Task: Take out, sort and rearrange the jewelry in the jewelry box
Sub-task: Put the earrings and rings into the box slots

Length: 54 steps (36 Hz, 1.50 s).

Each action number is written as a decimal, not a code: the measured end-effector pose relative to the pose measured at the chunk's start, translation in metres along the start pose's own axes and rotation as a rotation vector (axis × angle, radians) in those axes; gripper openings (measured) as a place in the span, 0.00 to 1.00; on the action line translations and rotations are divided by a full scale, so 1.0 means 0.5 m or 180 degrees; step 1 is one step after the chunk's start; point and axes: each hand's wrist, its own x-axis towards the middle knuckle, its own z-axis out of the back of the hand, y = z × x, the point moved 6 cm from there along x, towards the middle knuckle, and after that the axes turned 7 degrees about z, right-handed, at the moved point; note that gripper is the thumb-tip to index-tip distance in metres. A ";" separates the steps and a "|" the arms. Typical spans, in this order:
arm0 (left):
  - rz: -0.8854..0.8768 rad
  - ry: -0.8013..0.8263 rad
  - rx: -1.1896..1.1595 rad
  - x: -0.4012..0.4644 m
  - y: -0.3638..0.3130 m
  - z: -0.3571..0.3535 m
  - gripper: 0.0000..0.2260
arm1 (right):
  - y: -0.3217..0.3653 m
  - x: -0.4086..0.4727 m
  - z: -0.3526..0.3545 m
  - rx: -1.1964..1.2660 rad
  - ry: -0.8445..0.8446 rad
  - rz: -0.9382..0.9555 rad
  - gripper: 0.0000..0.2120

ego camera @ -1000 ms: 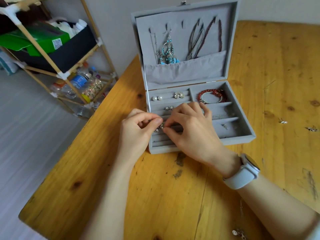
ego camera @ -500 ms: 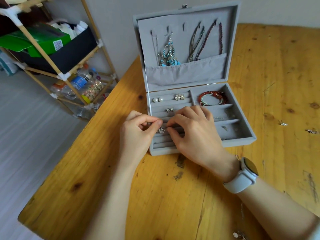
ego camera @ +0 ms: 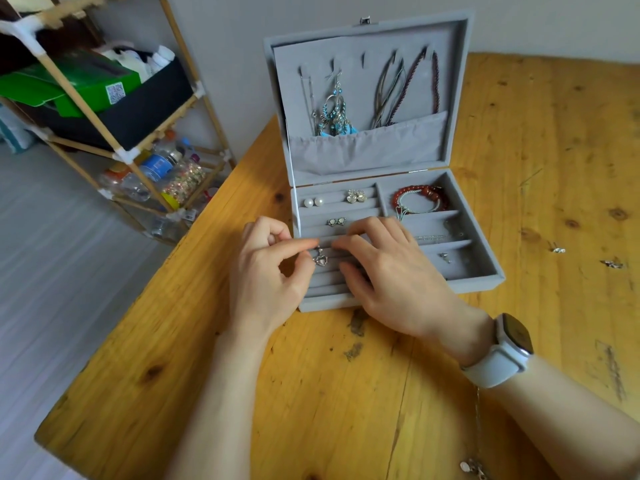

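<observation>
A heart-shaped earring point(ego camera: 320, 260) is pinched in the left hand point(ego camera: 268, 271) grip over the jewelry box point(ego camera: 485, 261) ring rolls; the right hand point(ego camera: 391, 275) grip presses there, fingers curved. Several pairs are seated; loose earrings point(ego camera: 558, 250) remain on the surface point(ego camera: 346, 393).

Bare forearms, no sleeves; white-strapped smartwatch point(ego camera: 507, 348) on right wrist

The right hand point(ego camera: 391, 271) hides the ring rows' right half.
</observation>
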 end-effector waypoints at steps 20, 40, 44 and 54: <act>-0.0071 0.0317 -0.0179 0.029 -0.240 -0.082 0.15 | -0.151 -0.215 0.250 0.0029 -0.0383 -0.0760 0.13; -0.0427 0.2191 -0.0030 -0.013 -0.588 -0.587 0.14 | -0.542 -0.445 0.382 -0.0384 -0.0478 -0.2485 0.13; -0.0437 0.2108 0.0092 -0.004 -0.595 -0.630 0.13 | -0.550 -0.445 0.382 -0.0444 -0.0547 -0.2440 0.07; -0.0752 0.1729 -0.0230 -0.014 -0.612 -0.618 0.03 | -0.531 -0.471 0.437 0.0384 -0.1276 -0.2318 0.02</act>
